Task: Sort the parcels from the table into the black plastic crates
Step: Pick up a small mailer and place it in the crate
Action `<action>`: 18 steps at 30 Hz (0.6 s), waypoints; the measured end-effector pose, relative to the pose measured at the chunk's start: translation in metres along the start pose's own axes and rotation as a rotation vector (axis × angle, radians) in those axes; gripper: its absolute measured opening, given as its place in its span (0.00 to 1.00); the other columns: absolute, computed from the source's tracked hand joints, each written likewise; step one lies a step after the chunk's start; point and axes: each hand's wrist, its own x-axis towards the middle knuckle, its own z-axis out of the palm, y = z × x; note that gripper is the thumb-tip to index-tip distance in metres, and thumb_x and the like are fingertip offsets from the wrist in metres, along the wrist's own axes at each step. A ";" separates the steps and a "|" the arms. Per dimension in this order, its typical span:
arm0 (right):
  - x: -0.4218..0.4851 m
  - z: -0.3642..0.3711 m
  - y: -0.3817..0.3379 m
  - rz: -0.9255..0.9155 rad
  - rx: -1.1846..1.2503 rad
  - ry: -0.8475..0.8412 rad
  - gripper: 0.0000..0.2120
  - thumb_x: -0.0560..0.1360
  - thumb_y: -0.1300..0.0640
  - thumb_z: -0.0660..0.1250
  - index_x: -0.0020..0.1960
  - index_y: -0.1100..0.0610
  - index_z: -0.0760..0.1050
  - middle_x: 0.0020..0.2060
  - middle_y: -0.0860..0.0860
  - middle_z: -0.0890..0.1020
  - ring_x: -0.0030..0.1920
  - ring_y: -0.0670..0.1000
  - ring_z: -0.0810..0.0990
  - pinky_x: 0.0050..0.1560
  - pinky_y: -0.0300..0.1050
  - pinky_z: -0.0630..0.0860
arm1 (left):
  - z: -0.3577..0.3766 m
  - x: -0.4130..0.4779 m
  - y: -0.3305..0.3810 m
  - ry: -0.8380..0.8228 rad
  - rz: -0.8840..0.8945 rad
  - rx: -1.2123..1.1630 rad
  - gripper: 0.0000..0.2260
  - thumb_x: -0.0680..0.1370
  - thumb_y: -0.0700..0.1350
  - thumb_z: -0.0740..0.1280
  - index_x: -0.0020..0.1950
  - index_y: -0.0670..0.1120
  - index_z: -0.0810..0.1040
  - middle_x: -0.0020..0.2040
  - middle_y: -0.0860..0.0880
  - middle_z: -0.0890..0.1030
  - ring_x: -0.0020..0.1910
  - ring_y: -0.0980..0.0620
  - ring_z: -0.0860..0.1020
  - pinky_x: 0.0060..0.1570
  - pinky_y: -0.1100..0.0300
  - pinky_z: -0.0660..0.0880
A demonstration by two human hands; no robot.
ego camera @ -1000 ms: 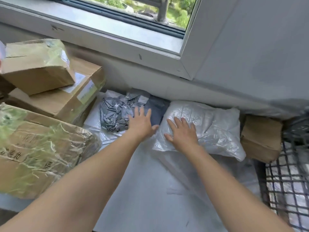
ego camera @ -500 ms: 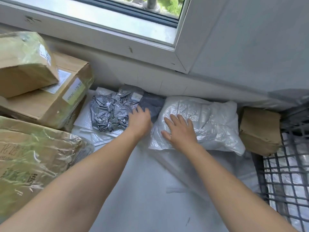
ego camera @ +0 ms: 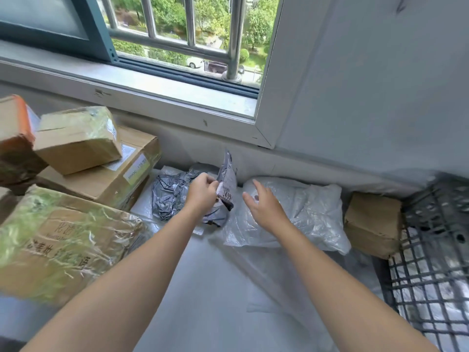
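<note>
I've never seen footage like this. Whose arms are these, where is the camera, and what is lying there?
No machine here: a person's two bare arms, filmed by one wide camera worn on the head, looking down. The left hand pinches a grey mailer bag, tipped up with its label showing. The right hand is open over a white plastic parcel. Taped cardboard boxes are stacked on the left; a crumpled grey bag lies by the left hand; a small brown box sits next to a black crate on the right.

Bright daylight from the window (ego camera: 182, 39) floods the scene; wide-angle distortion bends the edges, and motion blur softens the black crate (ego camera: 436, 250).
</note>
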 end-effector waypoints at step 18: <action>-0.026 -0.067 -0.038 -0.171 0.571 0.177 0.11 0.77 0.56 0.71 0.58 0.48 0.74 0.46 0.50 0.84 0.44 0.49 0.85 0.43 0.49 0.84 | -0.012 -0.077 0.062 -0.191 0.071 -0.425 0.02 0.82 0.41 0.64 0.52 0.45 0.76 0.44 0.46 0.83 0.38 0.55 0.84 0.35 0.62 0.79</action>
